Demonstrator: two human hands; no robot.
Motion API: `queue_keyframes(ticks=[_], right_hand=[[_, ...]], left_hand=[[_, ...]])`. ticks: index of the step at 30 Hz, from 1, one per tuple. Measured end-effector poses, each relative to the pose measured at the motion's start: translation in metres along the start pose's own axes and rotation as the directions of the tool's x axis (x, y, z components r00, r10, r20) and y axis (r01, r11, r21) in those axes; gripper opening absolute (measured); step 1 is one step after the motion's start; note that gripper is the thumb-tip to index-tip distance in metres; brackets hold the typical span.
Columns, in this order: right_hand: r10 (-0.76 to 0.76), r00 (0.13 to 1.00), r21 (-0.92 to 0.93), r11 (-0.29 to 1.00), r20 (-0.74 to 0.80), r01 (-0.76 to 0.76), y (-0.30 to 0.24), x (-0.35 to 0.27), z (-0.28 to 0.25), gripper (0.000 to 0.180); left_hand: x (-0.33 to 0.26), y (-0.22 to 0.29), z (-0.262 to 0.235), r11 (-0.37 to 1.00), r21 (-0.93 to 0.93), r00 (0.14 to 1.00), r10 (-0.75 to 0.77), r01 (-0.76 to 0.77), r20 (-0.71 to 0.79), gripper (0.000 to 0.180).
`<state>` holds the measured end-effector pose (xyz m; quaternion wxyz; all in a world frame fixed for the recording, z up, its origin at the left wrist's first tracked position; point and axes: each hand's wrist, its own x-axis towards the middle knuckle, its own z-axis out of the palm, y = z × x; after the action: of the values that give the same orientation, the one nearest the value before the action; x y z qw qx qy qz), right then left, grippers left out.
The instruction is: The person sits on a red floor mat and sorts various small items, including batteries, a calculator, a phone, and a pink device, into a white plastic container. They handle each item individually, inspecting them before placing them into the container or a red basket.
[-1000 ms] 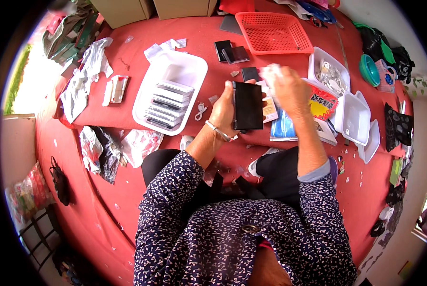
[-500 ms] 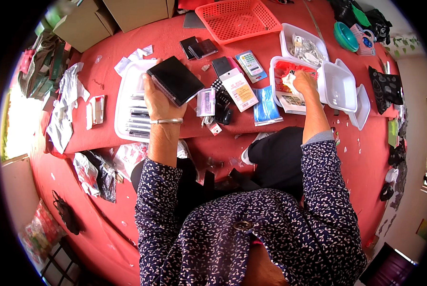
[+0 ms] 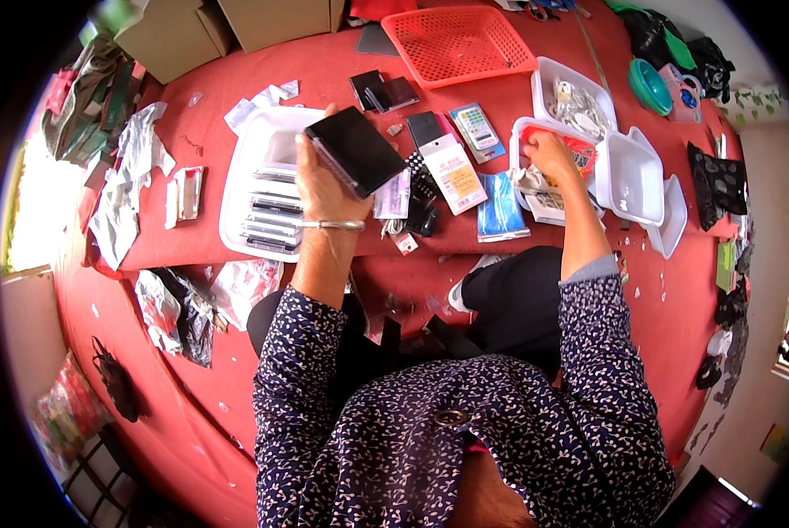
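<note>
Black and flat, one slab-shaped device [image 3: 356, 150] sat clamped in my left hand [image 3: 322, 189], fingers pressed along its lower edge, raised over one long white plastic tray [image 3: 240, 185] holding about five dark bars. My right hand [image 3: 548, 157] reached into one white tub [image 3: 526, 132], fingers curled on crumpled clear wrapping [image 3: 528, 180]. One red mesh basket [image 3: 458, 42] stood beyond, well apart.

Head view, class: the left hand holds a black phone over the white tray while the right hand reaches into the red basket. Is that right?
Not quite. In the head view the right hand reaches into a white tub, not the red basket. The left hand does hold the black phone over the white tray.
</note>
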<state>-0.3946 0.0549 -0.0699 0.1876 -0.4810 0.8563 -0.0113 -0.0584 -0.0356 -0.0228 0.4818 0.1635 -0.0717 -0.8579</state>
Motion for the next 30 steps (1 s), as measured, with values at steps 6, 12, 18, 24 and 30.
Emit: queue_keyframes(ticks=[6, 12, 18, 24, 30], right_hand=[[-0.322, 0.897, 0.856, 0.506, 0.302, -0.106, -0.142, -0.057, -0.027, 0.044], [-0.506, 0.784, 0.933, 0.193, 0.359, -0.303, -0.184, -0.074, -0.018, 0.024], [-0.374, 0.924, 0.837, 0.478, -0.081, 0.267, -0.216, -0.015, -0.037, 0.012], [-0.539, 0.768, 0.268, 0.728, -0.344, 0.631, -0.290, 0.024, 0.053, 0.023], [-0.595, 0.803, -0.076, 0.803, -0.042, 0.591, -0.331, 0.022, 0.127, 0.023]], left_hand=[[0.000, -0.011, 0.007, 0.973, -0.206, 0.993, -0.087, 0.102, 0.083, 0.056], [-0.002, -0.007, 0.003, 0.999, 0.035, 0.999, 0.006, -0.004, -0.048, 0.057], [-0.018, -0.033, -0.016, 0.825, 0.269, 0.764, -0.269, 0.497, -0.587, 0.031], [-0.058, -0.092, -0.020, -0.208, 0.932, 0.617, -0.786, -0.297, 0.021, 0.031], [-0.084, -0.076, -0.020, -0.497, 0.596, 0.353, -0.868, -0.630, -0.350, 0.040]])
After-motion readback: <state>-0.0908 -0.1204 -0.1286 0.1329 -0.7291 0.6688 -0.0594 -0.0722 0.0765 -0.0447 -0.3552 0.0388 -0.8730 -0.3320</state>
